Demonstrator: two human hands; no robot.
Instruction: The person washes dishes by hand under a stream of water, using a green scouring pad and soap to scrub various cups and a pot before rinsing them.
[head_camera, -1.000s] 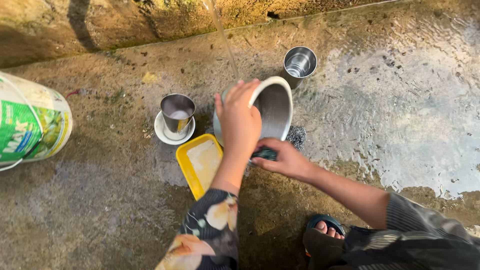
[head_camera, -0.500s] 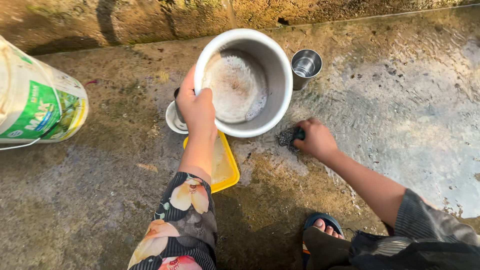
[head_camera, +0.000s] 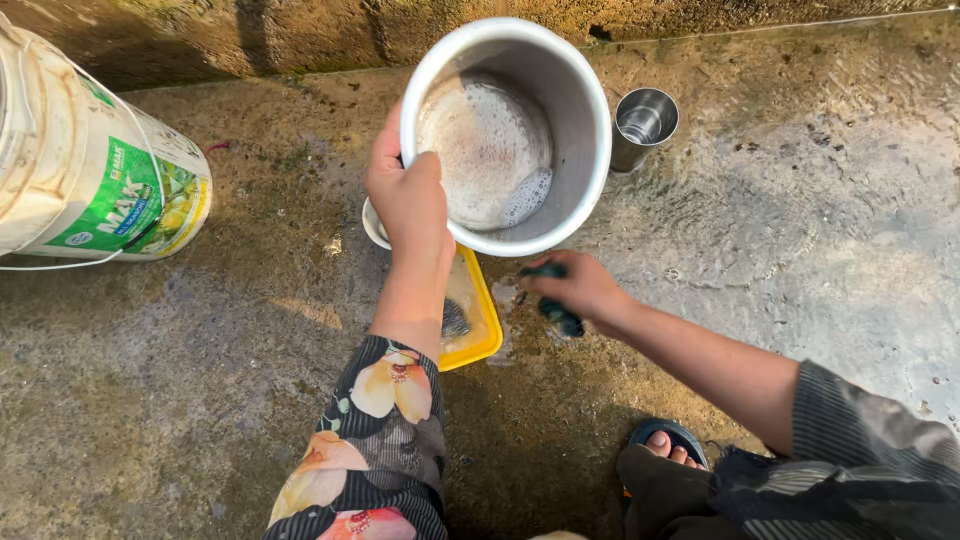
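Note:
My left hand (head_camera: 410, 200) grips the rim of a steel pot (head_camera: 505, 135) and holds it up, tilted toward me, with soapy foam on its inner bottom. Just under the pot's lower rim, my right hand (head_camera: 575, 290) is closed on a dark green scrubber (head_camera: 560, 312). A yellow tray (head_camera: 472, 318) with soapy water lies on the ground below my left forearm. Part of a white saucer (head_camera: 372, 225) shows behind my left hand.
A small steel cup (head_camera: 643, 122) stands on the wet concrete to the right of the pot. At the left edge lies a white plastic bucket (head_camera: 85, 165) with a green label. My sandalled foot (head_camera: 665, 445) is at the bottom. A rough wall runs along the top.
The pot was lifted off the ground and turned so its inside faces me. My right hand, with the scrubber, moved from beside the pot to under its rim.

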